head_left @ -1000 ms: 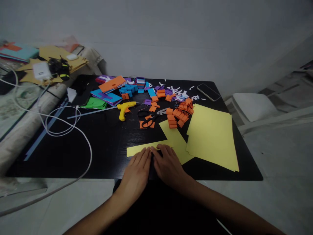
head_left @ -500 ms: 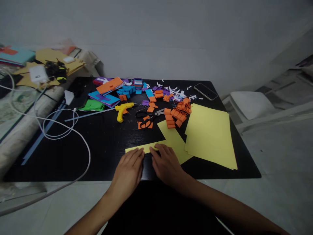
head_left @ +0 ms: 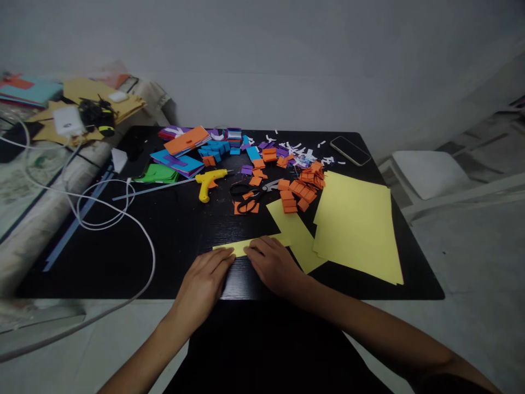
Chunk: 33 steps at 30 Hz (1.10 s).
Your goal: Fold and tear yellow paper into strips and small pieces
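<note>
A narrow yellow paper strip (head_left: 240, 247) lies near the table's front edge, slightly slanted. My left hand (head_left: 205, 279) has its fingertips together on the strip's left part. On the middle of the strip, my right hand (head_left: 273, 262) presses with thumb and bent fingers, hiding a stretch of it. The strip's right end overlaps a wider yellow paper piece (head_left: 301, 241). Beyond the hands rest black-handled scissors (head_left: 256, 194), on and beside small folded orange paper pieces (head_left: 302, 191). A yellow glue gun (head_left: 207, 183) lies to their left.
Large yellow sheets (head_left: 356, 224) are stacked at the right of the black table (head_left: 172, 235). A phone (head_left: 350, 151) lies at the back right, near white paper scraps (head_left: 297, 150). Coloured paper stacks (head_left: 186, 141) sit at the back left. A white cable (head_left: 151, 257) crosses the left side.
Both hands have slid left along the yellow strip, uncovering more of its right end. The whole view has shifted slightly.
</note>
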Each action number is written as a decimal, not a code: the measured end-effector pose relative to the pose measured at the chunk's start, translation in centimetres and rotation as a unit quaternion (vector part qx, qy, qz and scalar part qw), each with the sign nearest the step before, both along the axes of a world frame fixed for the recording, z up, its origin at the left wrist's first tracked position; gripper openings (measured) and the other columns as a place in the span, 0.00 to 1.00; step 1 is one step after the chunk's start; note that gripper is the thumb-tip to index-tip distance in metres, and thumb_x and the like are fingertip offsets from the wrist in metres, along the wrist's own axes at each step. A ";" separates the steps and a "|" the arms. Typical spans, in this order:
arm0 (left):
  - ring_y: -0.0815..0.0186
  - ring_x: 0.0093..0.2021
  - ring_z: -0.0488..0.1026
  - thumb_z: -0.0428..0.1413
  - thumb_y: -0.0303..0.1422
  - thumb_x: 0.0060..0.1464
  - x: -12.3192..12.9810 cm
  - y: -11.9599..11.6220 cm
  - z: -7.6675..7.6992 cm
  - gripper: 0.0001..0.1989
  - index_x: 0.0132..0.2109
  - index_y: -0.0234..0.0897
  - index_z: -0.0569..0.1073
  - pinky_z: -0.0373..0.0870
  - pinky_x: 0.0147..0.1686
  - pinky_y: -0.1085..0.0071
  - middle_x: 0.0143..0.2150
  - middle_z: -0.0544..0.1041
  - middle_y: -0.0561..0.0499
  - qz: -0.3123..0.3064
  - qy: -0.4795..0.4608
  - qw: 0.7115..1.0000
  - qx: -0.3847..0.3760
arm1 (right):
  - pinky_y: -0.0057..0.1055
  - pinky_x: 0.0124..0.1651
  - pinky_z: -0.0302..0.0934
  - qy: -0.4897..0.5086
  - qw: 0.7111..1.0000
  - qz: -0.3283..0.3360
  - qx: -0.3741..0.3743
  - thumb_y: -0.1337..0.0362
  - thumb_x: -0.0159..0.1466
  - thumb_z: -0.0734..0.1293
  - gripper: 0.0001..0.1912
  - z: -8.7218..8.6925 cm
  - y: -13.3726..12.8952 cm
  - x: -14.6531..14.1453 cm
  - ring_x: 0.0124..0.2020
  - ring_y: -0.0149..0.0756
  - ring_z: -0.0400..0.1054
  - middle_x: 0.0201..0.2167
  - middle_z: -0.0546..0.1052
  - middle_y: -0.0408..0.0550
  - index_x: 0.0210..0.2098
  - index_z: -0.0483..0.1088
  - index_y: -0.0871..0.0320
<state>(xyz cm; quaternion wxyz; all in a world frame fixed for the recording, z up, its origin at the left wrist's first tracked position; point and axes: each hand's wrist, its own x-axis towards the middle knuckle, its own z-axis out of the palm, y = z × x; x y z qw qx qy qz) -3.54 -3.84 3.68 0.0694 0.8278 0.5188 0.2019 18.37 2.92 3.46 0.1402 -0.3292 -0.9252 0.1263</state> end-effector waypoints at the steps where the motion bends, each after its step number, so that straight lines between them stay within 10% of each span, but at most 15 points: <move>1: 0.55 0.57 0.77 0.49 0.23 0.69 -0.1 0.0 0.0 0.17 0.58 0.34 0.76 0.75 0.54 0.54 0.57 0.81 0.42 0.000 0.001 1.000 -0.004 | 0.38 0.49 0.62 -0.005 1.000 0.006 0.000 0.74 0.72 0.64 0.08 0.0 0.2 -0.1 0.45 0.42 0.67 0.45 0.77 0.53 0.45 0.75 0.62; 33: 0.55 0.48 0.78 0.49 0.22 0.68 0.2 1.0 1.0 0.15 0.53 0.33 0.77 0.76 0.47 0.57 0.49 0.81 0.42 -0.023 0.050 0.999 0.001 | 0.38 0.46 0.61 -0.047 0.999 0.026 -0.001 0.75 0.70 0.65 0.06 0.4 0.6 -0.5 0.43 0.43 0.64 0.41 0.75 0.52 0.38 0.73 0.62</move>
